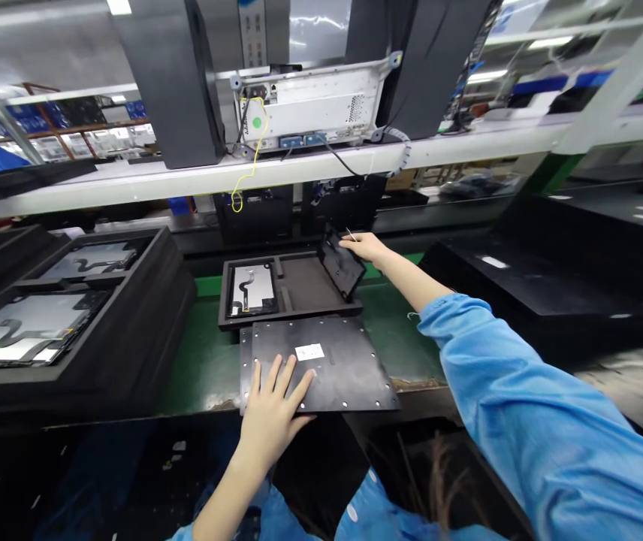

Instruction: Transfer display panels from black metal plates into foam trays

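Observation:
My left hand [276, 406] lies with fingers spread on a flat dark plate [344, 364] that has a white label and small holes along its edges. The plate rests at the bench's front edge. Behind it stands a black foam tray [293, 319] with two compartments. A display panel [254, 289] with a dark ribbon cable sits in the left compartment. My right hand [363, 246] grips the upper edge of a black rectangular panel [342, 264], tilted up over the right side of the tray. Its lower edge is at the right compartment, and I cannot tell whether it touches.
Stacked foam trays [169, 330] holding display panels stand on the left. More black trays [524, 270] are piled on the right. A white shelf beam [321, 167] crosses behind the green bench [203, 361], with a white electronics unit [310, 113] and a hanging yellow cable [257, 154].

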Available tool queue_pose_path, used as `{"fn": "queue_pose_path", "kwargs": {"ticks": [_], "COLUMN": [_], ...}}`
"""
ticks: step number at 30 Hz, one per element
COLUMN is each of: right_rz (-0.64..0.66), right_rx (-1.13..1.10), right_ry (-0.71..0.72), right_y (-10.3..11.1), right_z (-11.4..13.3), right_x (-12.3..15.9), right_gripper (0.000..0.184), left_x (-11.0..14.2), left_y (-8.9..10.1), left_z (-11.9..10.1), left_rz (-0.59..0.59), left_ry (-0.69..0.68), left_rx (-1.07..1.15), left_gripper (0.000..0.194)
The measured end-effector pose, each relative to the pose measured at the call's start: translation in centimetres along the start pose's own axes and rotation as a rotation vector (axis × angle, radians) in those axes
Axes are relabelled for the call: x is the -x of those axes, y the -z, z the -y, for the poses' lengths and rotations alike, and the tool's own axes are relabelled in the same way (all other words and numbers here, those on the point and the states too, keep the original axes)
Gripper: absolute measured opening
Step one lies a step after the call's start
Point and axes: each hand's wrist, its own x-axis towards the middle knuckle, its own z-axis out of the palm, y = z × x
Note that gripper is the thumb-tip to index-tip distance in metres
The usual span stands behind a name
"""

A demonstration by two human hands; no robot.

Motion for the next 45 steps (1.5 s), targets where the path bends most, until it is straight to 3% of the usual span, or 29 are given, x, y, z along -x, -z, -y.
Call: {"fn": "queue_pose_path", "kwargs": {"ticks": [2, 5, 10, 12, 15, 18, 21, 23, 26, 29, 31, 33, 37, 39, 41, 45], "right_rz": [0.055, 0.253, 0.425, 0.401, 0.258, 0.164, 0.132, 0.107, 0.115, 0.315, 0.406, 0.414, 0.306, 0.264, 0.255, 0.153], "right_rx": [-0.002, -0.065, -0.015, 0.102, 0.268, 0.295, 0.283, 0.328, 0.474, 0.670, 0.830, 0.896, 0.901, 0.870, 0.843, 0.753], "right_ry": [-0.027, 0.005, 0.212, 0.285, 0.214, 0.095, 0.080, 0.141, 0.274, 0.345, 0.298, 0.244, 0.174, 0.172, 0.190, 0.198], "right_y": [-0.1, -0.5, 0.7, 2.1, 3.8, 4.0, 3.3, 2.7, 0.7, -3.8, -7.5, -10.9, -14.6, -14.5, -13.0, -5.5], "right_z": [0.8, 1.9, 1.8, 0.2, -4.2, -9.5, -12.7, -12.6, -9.8, -6.4, -4.7, -3.7, -3.2, -3.4, -4.1, -8.1], "right_x": [0.1, 1.6, 8.4, 11.8, 16.6, 20.4, 22.1, 21.1, 15.9, 8.8, 5.0, 2.5, 0.7, 0.8, 1.2, 3.0], "right_gripper": [0.034, 0.044, 0.042, 0.045, 0.052, 0.057, 0.058, 0.057, 0.053, 0.063, 0.076, 0.079, 0.069, 0.067, 0.065, 0.058], "left_x": [0.0, -0.1, 0.1, 0.5, 1.6, 2.7, 3.3, 3.4, 3.2, 3.2, 3.3, 3.4, 3.4, 3.4, 3.3, 3.4], "left_y": [-0.1, -0.1, 0.7, 1.1, 1.0, -0.2, -1.5, -2.0, -2.1, -2.1, -2.2, -2.3, -2.4, -2.3, -2.4, -2.5], "left_z": [0.0, -0.1, 0.1, 0.5, 1.5, 2.5, 3.0, 3.1, 3.0, 3.0, 3.0, 2.9, 2.9, 2.9, 2.9, 2.8], "left_rz": [0.004, 0.009, -0.010, -0.038, -0.067, -0.067, -0.112, -0.166, -0.220, -0.224, -0.220, -0.230, -0.219, -0.213, -0.224, -0.241], "left_ry": [0.001, 0.006, 0.003, 0.018, 0.178, 0.324, 0.317, 0.290, 0.271, 0.285, 0.296, 0.303, 0.318, 0.327, 0.336, 0.343], "left_rx": [0.005, 0.032, 0.186, 0.261, 0.306, 0.379, 0.427, 0.430, 0.434, 0.426, 0.428, 0.442, 0.463, 0.470, 0.485, 0.559], "left_gripper": [0.081, 0.083, 0.069, 0.060, 0.062, 0.075, 0.076, 0.076, 0.077, 0.075, 0.073, 0.075, 0.081, 0.081, 0.081, 0.077]}}
